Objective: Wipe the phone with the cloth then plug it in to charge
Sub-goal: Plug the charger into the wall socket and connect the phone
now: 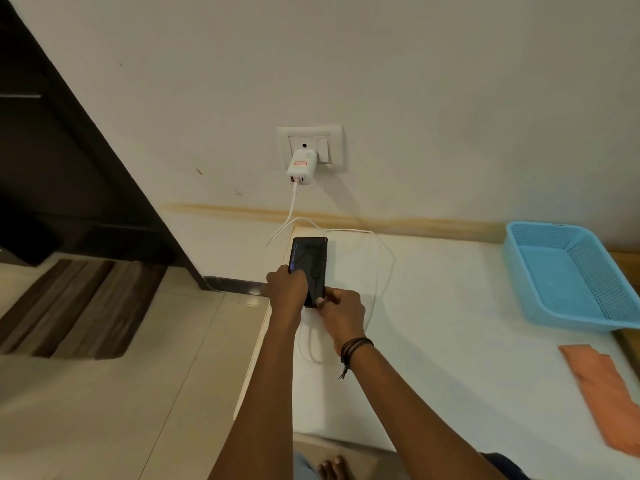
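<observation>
A black phone [311,261] lies face up on the white surface [450,323] near its left edge, its screen faintly lit. My left hand [286,289] grips the phone's lower left side. My right hand [341,313] pinches at the phone's bottom end, where the white cable [384,268] meets it; the plug itself is hidden by my fingers. The cable loops from there up to a white charger [301,167] plugged into the wall socket [310,147]. An orange cloth [606,393] lies flat at the far right, away from both hands.
A light blue plastic basket [571,275] stands at the right against the wall. A dark wooden door [62,161] and a brown striped mat [76,306] are on the left, over the tiled floor. My bare foot [334,469] shows at the bottom.
</observation>
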